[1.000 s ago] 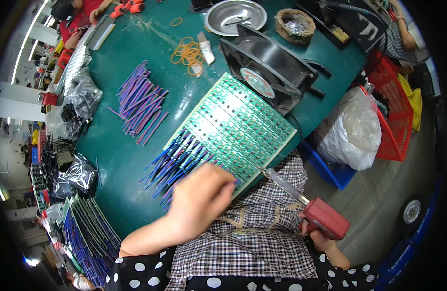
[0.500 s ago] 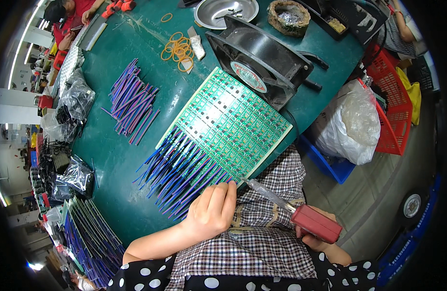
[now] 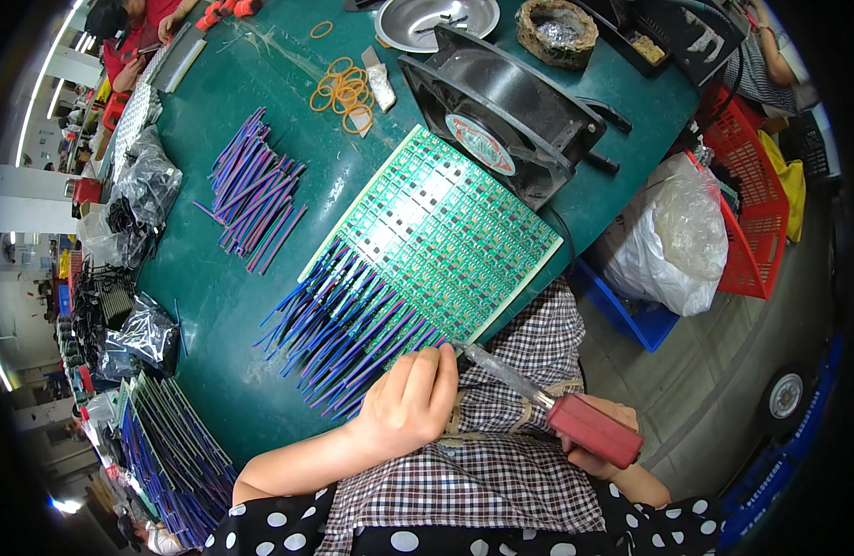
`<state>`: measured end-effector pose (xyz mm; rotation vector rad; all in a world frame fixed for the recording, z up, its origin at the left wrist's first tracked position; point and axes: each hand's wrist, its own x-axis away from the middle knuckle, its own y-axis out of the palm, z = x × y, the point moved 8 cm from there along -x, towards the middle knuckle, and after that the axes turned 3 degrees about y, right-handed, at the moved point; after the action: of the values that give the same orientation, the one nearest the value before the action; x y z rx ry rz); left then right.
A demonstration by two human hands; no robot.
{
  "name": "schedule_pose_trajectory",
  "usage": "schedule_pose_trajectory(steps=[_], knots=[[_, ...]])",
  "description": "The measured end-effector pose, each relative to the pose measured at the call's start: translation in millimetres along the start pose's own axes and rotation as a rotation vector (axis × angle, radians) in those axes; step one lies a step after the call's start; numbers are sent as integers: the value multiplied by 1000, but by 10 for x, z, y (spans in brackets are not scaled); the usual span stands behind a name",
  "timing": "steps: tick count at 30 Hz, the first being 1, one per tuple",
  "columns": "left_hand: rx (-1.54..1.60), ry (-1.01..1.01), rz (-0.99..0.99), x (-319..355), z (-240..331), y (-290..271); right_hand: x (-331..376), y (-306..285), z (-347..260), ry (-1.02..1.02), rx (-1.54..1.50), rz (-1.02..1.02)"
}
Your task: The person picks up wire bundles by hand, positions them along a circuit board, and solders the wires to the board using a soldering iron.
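A green circuit board panel lies at a slant on the table, with rows of small parts on it. Thin blue and purple wires fan out from its left and near edge. At the near corner my left hand is closed, thumb and fingers pinching a wire end against the board. My right hand is wrapped round the red handle of a soldering iron. The iron's long shaft slants up and left, its tip close to my left fingertips. Whether the tip touches the wire is too small to tell.
A black fan stands against the board's far side. Loose wires are piled left, rubber bands beyond. A metal bowl sits at the back. Wired boards stack lower left; a red crate stands right.
The soldering iron has shifted slightly left, its tip moving closer to my left fingertips. My left hand has shifted a little right, still pinching.
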<state>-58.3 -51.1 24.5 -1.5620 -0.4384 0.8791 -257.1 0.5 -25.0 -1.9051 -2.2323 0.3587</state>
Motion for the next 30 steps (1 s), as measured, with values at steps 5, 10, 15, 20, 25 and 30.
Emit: schedule_pose_trajectory(steps=[5,10,15,20,25,30], knots=[[-62,38,-6,-36,38,-3,24,-65,-17,-94,48,62],[-130,79,-58,-45,74,17,94,-44,49,-87,62,-90],[-197,114,-60,-53,110,26,58,-30,3,-168,50,-91],[-274,208,-81,-78,167,52,49,-17,-6,-193,37,-43],[-300,269,-108,-64,202,63,216,-85,187,-108,-19,-147],[-285,263,-112,-65,193,54,129,-88,78,-130,53,-135]])
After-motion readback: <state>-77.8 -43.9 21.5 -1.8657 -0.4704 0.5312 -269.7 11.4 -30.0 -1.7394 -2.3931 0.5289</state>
